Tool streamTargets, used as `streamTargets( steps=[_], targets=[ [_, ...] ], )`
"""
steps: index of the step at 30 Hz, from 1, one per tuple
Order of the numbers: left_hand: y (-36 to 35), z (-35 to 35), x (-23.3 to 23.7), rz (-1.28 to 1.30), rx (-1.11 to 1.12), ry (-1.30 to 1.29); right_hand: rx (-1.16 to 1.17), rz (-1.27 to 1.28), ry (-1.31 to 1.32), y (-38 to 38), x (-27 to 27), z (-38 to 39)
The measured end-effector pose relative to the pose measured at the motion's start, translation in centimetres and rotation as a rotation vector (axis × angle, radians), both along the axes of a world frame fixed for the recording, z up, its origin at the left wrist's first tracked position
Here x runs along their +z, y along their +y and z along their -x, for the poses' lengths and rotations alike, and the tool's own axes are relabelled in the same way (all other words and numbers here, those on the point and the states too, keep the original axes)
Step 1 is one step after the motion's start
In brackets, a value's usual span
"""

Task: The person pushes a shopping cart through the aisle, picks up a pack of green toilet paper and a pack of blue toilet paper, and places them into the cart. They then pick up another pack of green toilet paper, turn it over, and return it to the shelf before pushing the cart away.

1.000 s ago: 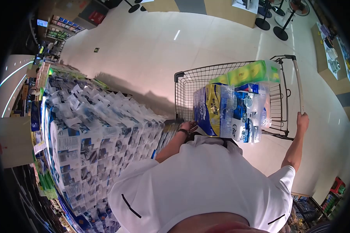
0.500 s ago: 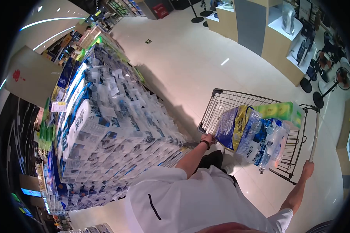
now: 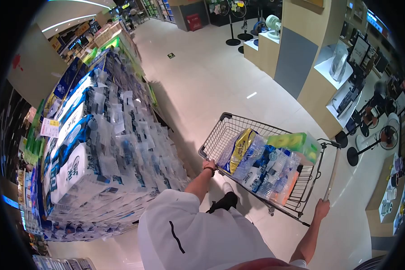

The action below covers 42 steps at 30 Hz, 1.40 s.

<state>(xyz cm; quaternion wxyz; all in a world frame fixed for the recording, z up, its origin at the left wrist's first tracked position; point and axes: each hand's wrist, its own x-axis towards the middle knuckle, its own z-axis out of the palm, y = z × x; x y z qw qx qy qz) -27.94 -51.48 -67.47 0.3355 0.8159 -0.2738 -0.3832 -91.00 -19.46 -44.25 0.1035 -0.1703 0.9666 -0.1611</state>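
A wire shopping cart (image 3: 229, 128) stands on the shop floor in front of me. It carries large blue-and-white tissue packs (image 3: 265, 168) and a green pack (image 3: 294, 142) on top. My left hand (image 3: 208, 165), with a dark wristband, grips the cart's near side rim. My right hand (image 3: 321, 208) is closed around the lower end of the cart's handle bar (image 3: 332, 173). My white shirt fills the bottom of the view, and one dark shoe (image 3: 223, 201) shows beside the cart.
A tall stack of blue-and-white tissue packs (image 3: 99, 157) runs along my left, close to the cart. Display counters (image 3: 301, 58) and standing fans (image 3: 382, 135) line the right. A glossy aisle floor (image 3: 198, 76) stretches ahead.
The view has swung, so more of the aisle ahead shows. The cart now sits lower and more central in the picture. Both hands have kept their hold on it.
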Motion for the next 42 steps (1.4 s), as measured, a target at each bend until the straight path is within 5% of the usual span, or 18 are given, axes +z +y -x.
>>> streamTargets(
  steps=[4, 6, 10, 13, 14, 15, 17, 21, 25, 33, 42],
  targets=[
    [-1.6, -0.9, 5.3, -0.059, -0.04, -0.352, 0.102, 0.015, -0.055, -5.9, -0.3, -0.9],
    [-1.6, 1.5, 14.7, -0.085, 0.143, 0.115, 0.123, 0.023, -0.015, -9.7, -0.7, -1.5],
    [-6.5, -4.3, 6.9, 0.087, 0.087, 0.238, 0.171, 0.03, -0.075, -17.4, 0.5, -4.2],
    [-12.4, -9.3, 2.9, 0.015, 0.117, 0.281, 0.273, 0.105, -0.066, -21.6, -4.2, -3.0],
    [-12.0, -7.0, 11.3, 0.025, 0.214, 0.438, 0.227, 0.164, -0.208, -23.2, -3.2, -3.7],
    [-15.0, -11.7, 4.2, 0.071, 0.182, 0.605, 0.181, 0.224, -0.35, -25.2, -1.1, -6.2],
    [-15.6, -9.5, 11.7, 0.199, 0.315, 0.546, 0.111, 0.358, -0.598, -28.2, 1.8, -10.4],
    [-17.6, -8.0, 13.4, 0.235, 0.389, 0.667, 0.089, 0.491, -0.891, -33.0, 2.5, -15.5],
    [-12.4, -3.7, 18.8, 0.216, 0.132, 0.769, 0.191, 0.551, -0.957, -36.9, 3.1, -22.1],
    [-4.2, 0.2, 19.5, 0.063, -0.159, 0.69, 0.417, 0.499, -1.104, -46.3, 2.9, -30.9],
    [4.7, -1.5, 18.0, -0.121, -0.093, 0.485, 0.562, 0.465, -1.009, -64.4, 1.7, -35.5]
  ],
)
